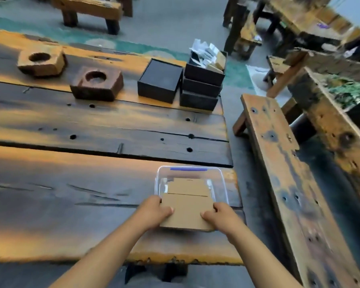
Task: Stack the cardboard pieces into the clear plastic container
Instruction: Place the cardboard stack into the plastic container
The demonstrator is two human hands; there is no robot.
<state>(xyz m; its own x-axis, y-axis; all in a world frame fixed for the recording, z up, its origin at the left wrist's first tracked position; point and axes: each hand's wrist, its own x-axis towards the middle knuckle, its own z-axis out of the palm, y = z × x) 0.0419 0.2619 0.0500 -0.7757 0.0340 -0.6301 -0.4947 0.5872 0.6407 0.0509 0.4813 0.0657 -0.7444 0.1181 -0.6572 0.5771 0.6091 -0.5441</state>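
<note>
A clear plastic container (221,183) with a blue strip on its far rim stands near the table's right front corner. Brown cardboard (188,187) lies flat inside it. A larger brown cardboard piece (187,213) is held over the container's near edge, covering that rim. My left hand (155,210) grips the piece's left edge, thumb on top. My right hand (221,215) grips its right edge the same way.
The dark wooden table (71,183) also carries two wooden blocks with round holes (41,61) (97,83) and black boxes (159,80) (202,88) at the far side. A wooden bench (279,163) runs along the right, past a narrow gap of floor.
</note>
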